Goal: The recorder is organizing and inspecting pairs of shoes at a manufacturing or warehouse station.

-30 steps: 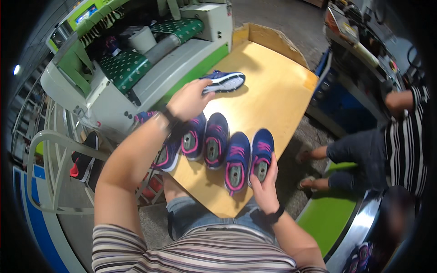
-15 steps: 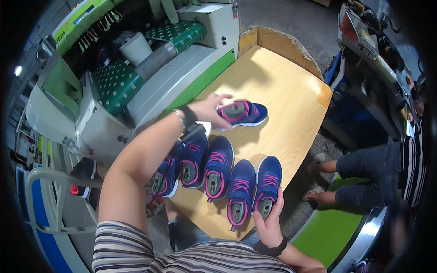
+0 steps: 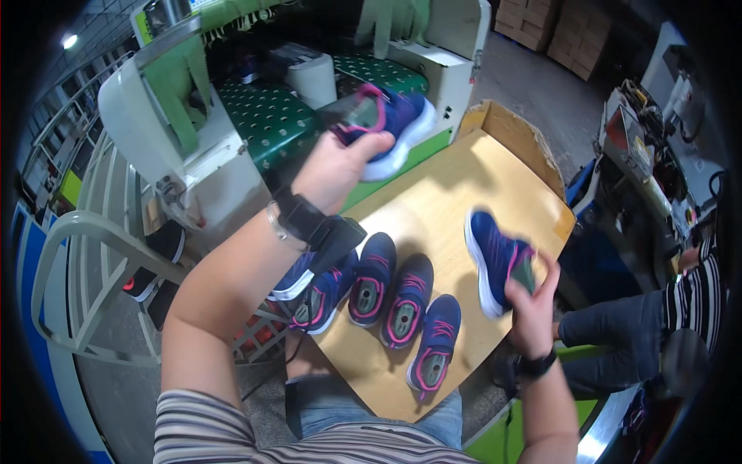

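Observation:
In my left hand (image 3: 332,166) is a navy sneaker (image 3: 402,116) with pink trim and a white sole, gripped at its heel end. It is raised beside the machine's green belt and smeared by motion. My right hand (image 3: 533,317) grips a matching sneaker (image 3: 485,251) by the heel, tilted with its toe pointing away, over the right part of the wooden table (image 3: 425,201). Several similar navy sneakers stand in a row at the near side of the table, toes away from me; the rightmost sneaker (image 3: 437,340) is closest. My left forearm partly covers those at the row's left end.
A white and green machine with a dotted green belt (image 3: 263,116) stands at the far left. A worn cardboard edge (image 3: 525,135) borders the table's far end. Left of me is a pale metal rail (image 3: 54,271). Another person in a striped top (image 3: 688,309) is at the right.
My left hand has lifted its sneaker from the table toward the machine. My right hand has taken the row's rightmost sneaker up and away to the right. The view has shifted.

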`<state>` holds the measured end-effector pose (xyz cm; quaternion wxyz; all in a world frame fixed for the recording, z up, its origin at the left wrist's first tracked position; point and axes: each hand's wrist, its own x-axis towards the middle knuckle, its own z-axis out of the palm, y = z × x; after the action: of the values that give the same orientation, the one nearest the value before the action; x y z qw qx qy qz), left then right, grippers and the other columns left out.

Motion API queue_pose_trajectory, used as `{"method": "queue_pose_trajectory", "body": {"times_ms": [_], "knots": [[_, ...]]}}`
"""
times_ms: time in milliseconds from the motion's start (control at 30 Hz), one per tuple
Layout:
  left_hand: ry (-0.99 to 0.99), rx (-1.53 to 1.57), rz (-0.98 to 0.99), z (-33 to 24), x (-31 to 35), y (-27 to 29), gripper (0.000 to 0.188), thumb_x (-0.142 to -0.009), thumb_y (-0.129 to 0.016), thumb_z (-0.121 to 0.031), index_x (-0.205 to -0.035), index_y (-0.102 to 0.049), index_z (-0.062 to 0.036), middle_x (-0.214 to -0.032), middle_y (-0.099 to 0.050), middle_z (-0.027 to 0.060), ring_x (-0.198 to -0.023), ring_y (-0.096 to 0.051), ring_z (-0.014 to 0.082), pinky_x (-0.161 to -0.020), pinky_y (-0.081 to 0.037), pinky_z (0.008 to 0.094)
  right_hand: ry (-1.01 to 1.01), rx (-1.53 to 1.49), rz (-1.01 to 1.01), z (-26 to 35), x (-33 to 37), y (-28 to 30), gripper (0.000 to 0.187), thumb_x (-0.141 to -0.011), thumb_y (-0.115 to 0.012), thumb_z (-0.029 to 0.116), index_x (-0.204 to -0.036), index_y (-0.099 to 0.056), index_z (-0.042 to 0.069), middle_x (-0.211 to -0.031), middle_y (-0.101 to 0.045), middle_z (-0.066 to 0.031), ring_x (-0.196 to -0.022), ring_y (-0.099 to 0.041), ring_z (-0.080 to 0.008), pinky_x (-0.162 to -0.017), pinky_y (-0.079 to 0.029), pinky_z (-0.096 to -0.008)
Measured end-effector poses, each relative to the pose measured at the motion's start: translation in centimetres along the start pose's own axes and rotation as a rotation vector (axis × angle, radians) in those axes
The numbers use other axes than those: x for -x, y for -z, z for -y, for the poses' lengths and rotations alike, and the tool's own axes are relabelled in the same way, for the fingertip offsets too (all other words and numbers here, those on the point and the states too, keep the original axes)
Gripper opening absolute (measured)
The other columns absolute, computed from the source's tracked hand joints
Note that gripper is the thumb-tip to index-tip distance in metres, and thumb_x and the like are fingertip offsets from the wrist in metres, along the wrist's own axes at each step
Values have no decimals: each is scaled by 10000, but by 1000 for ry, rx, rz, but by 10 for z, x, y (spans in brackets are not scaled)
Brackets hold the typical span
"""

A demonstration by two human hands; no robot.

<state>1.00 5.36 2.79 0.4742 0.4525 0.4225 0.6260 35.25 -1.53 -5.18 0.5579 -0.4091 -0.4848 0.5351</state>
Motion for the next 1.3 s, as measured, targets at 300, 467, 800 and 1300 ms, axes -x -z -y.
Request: {"method": "queue_pose_trajectory", "body": {"times_ms": [300,467,800,1300], "knots": [[-378,-961,-737,17,-67,70,952,-880,-702,-268,-1558,-83,-17,-1534,-217,349,-1446,-242,446,-1180,-240,446,729,807,219,-7,-336,-228,767,-880,-645,66,-1538,-294,244,-1491,-355,-318,-1265,-530,-415,-1043,-449,-396],[-167,-1029,-691,7,-92,97,992,-879,-686,-369,-1569,-50,-46,-1571,-134,354,-1468,-190,471,-1187,-207,513,546,798,408,-12,-312,-239,765,-917,-570,48,-1547,-271,362,-1552,-196,-365,-1423,-321,-445,-1118,-358,-407],[-442,-988,74,-9,89,-16,901,-916,-667,-344,-1584,-131,-64,-1633,-10,266,-1523,-44,374,-1206,-164,416,36,741,356,-31,14,2,791,-905,-700,422,-1512,-333,72,-1526,-341,-261,-1441,-320,-371,-1180,-263,-414],[11,-972,473,115,194,-40,751,-957,-586,-222,-1572,-180,-78,-1619,-139,252,-1516,-145,349,-1209,-120,485,12,239,-37,-77,157,3,775,-807,-614,23,-1491,-252,-20,-1424,-413,-202,-1346,-417,-270,-1126,-328,-354]]}}
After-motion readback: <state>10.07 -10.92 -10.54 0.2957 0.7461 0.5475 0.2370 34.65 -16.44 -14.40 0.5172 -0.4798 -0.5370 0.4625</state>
